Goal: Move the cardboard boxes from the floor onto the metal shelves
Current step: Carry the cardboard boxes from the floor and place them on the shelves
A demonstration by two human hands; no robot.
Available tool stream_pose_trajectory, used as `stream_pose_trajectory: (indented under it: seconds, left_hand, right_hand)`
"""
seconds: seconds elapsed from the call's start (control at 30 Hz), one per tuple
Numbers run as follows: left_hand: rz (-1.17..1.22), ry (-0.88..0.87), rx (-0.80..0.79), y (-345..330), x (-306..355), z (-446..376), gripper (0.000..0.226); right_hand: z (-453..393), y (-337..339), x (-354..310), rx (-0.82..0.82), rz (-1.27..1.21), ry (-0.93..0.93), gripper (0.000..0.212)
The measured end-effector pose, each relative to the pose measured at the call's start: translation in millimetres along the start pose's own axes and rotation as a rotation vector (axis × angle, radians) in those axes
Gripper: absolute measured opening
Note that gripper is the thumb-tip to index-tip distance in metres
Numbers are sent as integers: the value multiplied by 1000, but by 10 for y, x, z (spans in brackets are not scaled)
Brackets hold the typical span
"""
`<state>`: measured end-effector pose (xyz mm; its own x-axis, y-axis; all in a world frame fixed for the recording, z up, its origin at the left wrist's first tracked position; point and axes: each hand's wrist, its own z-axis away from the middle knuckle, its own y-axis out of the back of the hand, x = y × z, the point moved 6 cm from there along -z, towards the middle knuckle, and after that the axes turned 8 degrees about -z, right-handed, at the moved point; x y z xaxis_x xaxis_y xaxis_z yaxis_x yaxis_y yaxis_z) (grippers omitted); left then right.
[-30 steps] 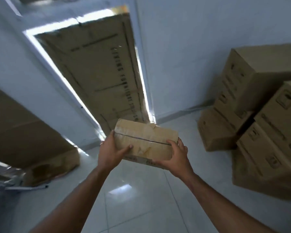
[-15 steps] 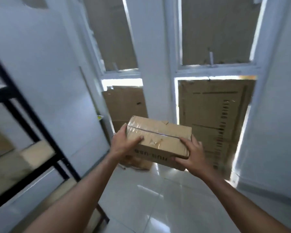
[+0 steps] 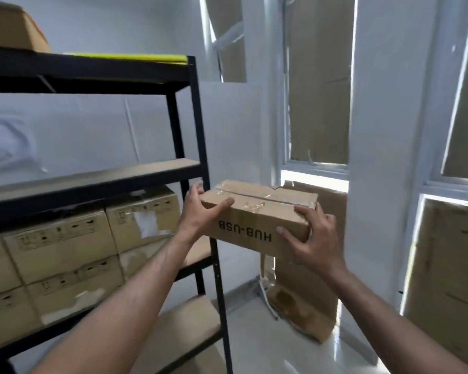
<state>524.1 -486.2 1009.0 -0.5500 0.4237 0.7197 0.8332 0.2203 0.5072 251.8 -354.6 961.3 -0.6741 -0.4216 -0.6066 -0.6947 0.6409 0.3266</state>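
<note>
A: Where is the box right now?

B: The small cardboard box (image 3: 260,215) is in the air in front of the person, just right of the front corner post of the black metal shelf unit (image 3: 197,147). It is tilted, its left end higher, and its near side reads "HUB-USB" upside down. Clear tape runs along the seam on top

A: Who has hold of it?

B: Both hands. The left hand (image 3: 200,214) grips the left end, thumb lying across the top edge and fingers curled behind. The right hand (image 3: 312,240) clasps the right end, fingers spread over the top corner and the thumb pressed on the printed side

A: Is the box touching the shelving?

B: Its left end overlaps the post in the view, level with the space under the middle shelf board (image 3: 97,179); I cannot tell whether it touches

A: What sits on the shelves?

B: Stacked printed cartons (image 3: 62,252) fill the tier below that board, two rows high. On the top shelf rest a brown box (image 3: 8,25) at the left and a flat yellow item (image 3: 127,57)

A: And to the right?

B: Windows covered with cardboard sheets (image 3: 319,85), and a worn sheet (image 3: 305,298) leaning at the wall on the glossy white floor (image 3: 268,344)
</note>
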Motion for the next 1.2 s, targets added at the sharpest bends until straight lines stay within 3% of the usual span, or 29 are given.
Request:
stream_pose_trajectory:
  seconds: [0.17, 0.33, 0.53, 0.7, 0.83, 1.03, 1.2]
  left_hand:
    - [52, -98, 130, 722, -43, -440, 112]
    - [-5, -103, 229, 1197, -155, -922, 91]
    - [-68, 8, 136, 1452, -502, -1467, 70]
    - [-15, 3, 76, 1553, -842, -1836, 74]
    - [8, -16, 18, 1573, -1058, -2068, 79]
    - [-7, -84, 153, 1650, -1051, -2360, 48]
    - [12, -72, 182, 1550, -1156, -2424, 62]
  right_hand:
    - [-643, -459, -638, 50, 34, 56, 67]
    - [-1160, -971, -1215, 93, 79, 54, 69]
    - [-1547, -1725, -1617, 91, 94, 2, 69]
    - [-1736, -2329, -1738, 73, 152, -58, 71]
    - [-1835, -2681, -1766, 53, 183, -61, 89]
    - [-1952, -3174, -1828, -35, 103, -26, 85]
    - [-2099, -3531, -1767, -121, 64, -37, 79]
